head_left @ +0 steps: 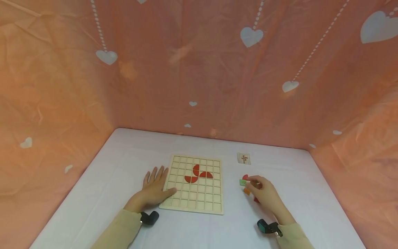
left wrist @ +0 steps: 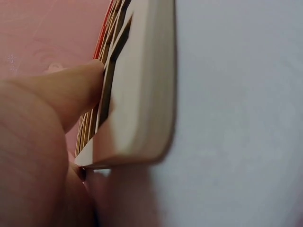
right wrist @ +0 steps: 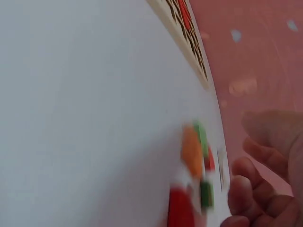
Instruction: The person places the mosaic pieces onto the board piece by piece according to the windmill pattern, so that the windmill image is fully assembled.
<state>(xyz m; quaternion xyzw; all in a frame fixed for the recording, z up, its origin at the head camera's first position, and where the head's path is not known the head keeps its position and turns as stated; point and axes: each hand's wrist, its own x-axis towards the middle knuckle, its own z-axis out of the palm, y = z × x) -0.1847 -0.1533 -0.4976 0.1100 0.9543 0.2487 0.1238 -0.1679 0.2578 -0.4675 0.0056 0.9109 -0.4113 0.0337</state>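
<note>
1. Board (head_left: 200,199), on the table (head_left: 186,231): don't let it slide.
2. Left hand (head_left: 153,191), fingers spread, thumb over the 9 o'clock edge: press lightly.
3. Right hand (head_left: 265,194), thumb and index parted, nothing visibly held: pinch edges.
4. Green piece (head_left: 242,182), orange piece (head_left: 247,191), red piece (head_left: 245,177), board's 3 o'clock: take singly.

Soft light, faint shadows — orange piece (right wrist: 191,152) blurred, right-wrist view.

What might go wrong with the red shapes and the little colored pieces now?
The left hand touches the grid board, so if it jerks, the board might slide and jiggle the red shapes on it. The right hand is very near the green piece and the orange piece, so it might knock one away by accident.
</note>
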